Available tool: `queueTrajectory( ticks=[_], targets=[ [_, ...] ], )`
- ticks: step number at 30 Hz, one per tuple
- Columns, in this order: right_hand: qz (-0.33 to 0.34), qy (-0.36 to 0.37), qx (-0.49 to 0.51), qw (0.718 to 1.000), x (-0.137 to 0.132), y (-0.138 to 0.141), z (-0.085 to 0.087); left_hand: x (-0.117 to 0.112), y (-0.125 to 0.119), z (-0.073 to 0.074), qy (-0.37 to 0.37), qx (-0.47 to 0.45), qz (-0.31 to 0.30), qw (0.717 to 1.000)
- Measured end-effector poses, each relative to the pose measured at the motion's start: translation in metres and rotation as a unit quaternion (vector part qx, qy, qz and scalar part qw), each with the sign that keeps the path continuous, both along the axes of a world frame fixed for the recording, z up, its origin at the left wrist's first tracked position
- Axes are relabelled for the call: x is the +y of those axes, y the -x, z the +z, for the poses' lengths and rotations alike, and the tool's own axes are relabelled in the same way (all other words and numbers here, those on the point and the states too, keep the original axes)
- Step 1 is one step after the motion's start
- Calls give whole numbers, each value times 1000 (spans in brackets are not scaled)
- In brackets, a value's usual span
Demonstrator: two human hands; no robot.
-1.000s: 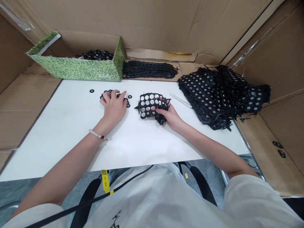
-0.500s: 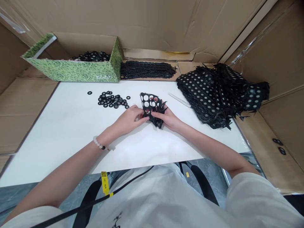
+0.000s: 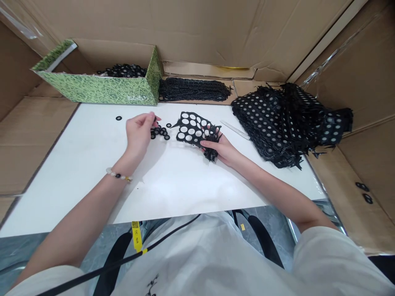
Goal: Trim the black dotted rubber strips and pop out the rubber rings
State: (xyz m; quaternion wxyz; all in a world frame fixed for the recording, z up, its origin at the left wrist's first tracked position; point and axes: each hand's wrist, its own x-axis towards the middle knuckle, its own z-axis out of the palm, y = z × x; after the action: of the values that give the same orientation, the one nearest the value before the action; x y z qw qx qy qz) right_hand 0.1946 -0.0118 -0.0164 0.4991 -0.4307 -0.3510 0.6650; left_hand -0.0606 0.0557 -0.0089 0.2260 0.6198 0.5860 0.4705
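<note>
My right hand [image 3: 222, 149] is closed on a bunched end of a black perforated sheet [image 3: 191, 132], a strip full of round holes with ragged edges. The free part of the strip spreads out to the left, above the white tabletop. Over the pile of small black rings [image 3: 161, 131], my left hand [image 3: 139, 128] has its fingertips pinched together. A dark bit that looks like a black ring [image 3: 155, 119] shows at those fingertips, partly hidden. The hand covers much of the pile.
A green patterned box [image 3: 101, 88] holding many black rings stands at the back left. Beside it lies a stack of black strips [image 3: 195, 89]. Black perforated sheets [image 3: 277, 123] are heaped at the right, with white tweezers [image 3: 235, 129] alongside. A lone ring [image 3: 118, 118] lies at left.
My left hand has left the perforated strip and moved left to the ring pile. The strip's free end now lies spread out flatter, still in my right hand.
</note>
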Motion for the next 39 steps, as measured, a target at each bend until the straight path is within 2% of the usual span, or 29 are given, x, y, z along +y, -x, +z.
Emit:
queueTrajectory(
  ticks=[2,5,7,9,11,14,16,19,22,26,33,39],
  targets=[
    [0,-4,6,1000,-1,0,0,8,11,-4,-20,98,29,995],
    [5,-12,5,1000,-2,0,-1,4,15,-6,-17,267,9,964],
    [7,-12,-2,1000,-2,1,-1,-4,9,-4,-17,316,3,949],
    [7,-13,-8,1000,-1,1,-2,-14,-2,0,-39,321,-16,946],
    [13,-21,-13,1000,-1,2,-3,-24,-13,5,-55,314,-100,942],
    [25,-52,-17,998,-1,4,-5,-38,-30,11,-37,316,-275,907],
    [35,-77,-15,996,-3,6,-5,-45,-38,11,-24,308,-334,891],
    [57,-93,-10,994,-6,7,-5,-50,-43,10,-17,261,-377,889],
    [83,-72,2,994,-8,6,-3,-50,-42,12,-11,218,-384,897],
    [114,-58,17,992,-7,4,-1,-48,-40,16,2,167,-355,920],
    [90,-63,-30,993,-4,5,-6,-49,-44,13,12,142,-376,916],
    [80,-37,-39,995,-2,4,-7,-46,-43,8,24,131,-367,921]
  ],
)
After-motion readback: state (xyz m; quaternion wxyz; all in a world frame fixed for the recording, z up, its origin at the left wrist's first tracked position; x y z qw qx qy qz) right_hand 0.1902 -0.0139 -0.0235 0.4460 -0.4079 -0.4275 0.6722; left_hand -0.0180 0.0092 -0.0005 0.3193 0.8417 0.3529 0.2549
